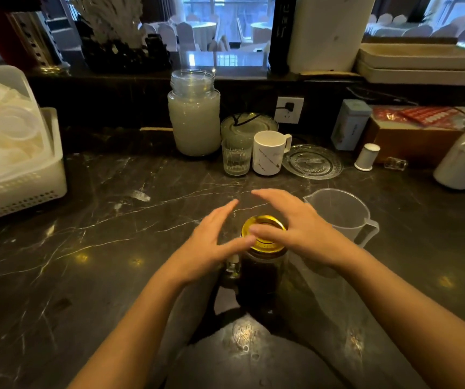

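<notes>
**Work area, dark marble counter [113,248]**

1. Task item, qty 1: glass jar w/ dark contents [262,276]. It stands upright at front centre of the counter. It is capped by 1 round gold metal lid [267,244].
2. Hands, qty 2, both at the lid.
   - Left hand [214,237]: fingers straight and together, pointing fwd past the lid's left side. Thumb tip meets the lid rim. Nothing is grasped.
   - Right hand [301,226]: arched above the lid's right side, fingers extended fwd beyond it, not wrapped round it. Thumb lies on the lid top.
3. Just right of the jar: 1 clear plastic measuring jug [338,211], upright, handle toward the person.
4. Rear row, well apart from the jar, L to R:
   - 1 large lidless glass jar of cloudy white liquid [195,119]
   - 1 ribbed glass tumbler [235,157]
   - 1 white marbled mug [269,153], touching the tumbler
   - 1 flat cut-glass dish [312,162]
   - 1 small white shaker [367,157]
   - 1 pale blue tin [350,124]
5. Far left: 1 white perforated plastic basket [15,186].
6. Upper ledge, right: 2 stacked cream trays [422,63].
</notes>
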The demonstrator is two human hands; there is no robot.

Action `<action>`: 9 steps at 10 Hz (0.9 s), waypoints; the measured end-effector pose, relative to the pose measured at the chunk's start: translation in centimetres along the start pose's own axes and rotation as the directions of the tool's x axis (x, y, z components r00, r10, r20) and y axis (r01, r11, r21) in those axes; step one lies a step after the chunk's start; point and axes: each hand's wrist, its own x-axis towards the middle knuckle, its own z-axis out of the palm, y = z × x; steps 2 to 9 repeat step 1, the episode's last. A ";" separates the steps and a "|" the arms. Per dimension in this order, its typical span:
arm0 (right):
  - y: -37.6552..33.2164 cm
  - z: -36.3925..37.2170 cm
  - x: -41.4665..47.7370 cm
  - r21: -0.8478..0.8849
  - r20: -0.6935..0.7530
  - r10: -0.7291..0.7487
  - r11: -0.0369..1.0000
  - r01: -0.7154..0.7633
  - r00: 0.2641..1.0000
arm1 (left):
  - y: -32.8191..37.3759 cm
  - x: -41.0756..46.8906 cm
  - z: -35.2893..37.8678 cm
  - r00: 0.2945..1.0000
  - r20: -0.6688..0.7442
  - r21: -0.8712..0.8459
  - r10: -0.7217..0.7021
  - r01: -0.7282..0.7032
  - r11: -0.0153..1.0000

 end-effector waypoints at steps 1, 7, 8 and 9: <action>0.0 -1.1 0.2 0.013 -0.122 0.139 0.990 -0.139 0.983 | 0.3 0.5 -0.8 0.958 -0.284 0.121 0.038 -0.004 0.993; 0.0 -1.1 0.2 0.013 -0.122 0.139 0.990 -0.139 0.983 | 0.3 0.5 -0.8 0.958 -0.284 0.121 0.038 -0.004 0.993; 0.0 -1.1 0.2 0.013 -0.122 0.139 0.990 -0.139 0.983 | 0.3 0.5 -0.8 0.958 -0.284 0.121 0.038 -0.004 0.993; 0.0 -1.1 0.2 0.013 -0.122 0.139 0.990 -0.139 0.983 | 0.3 0.5 -0.8 0.958 -0.284 0.121 0.038 -0.004 0.993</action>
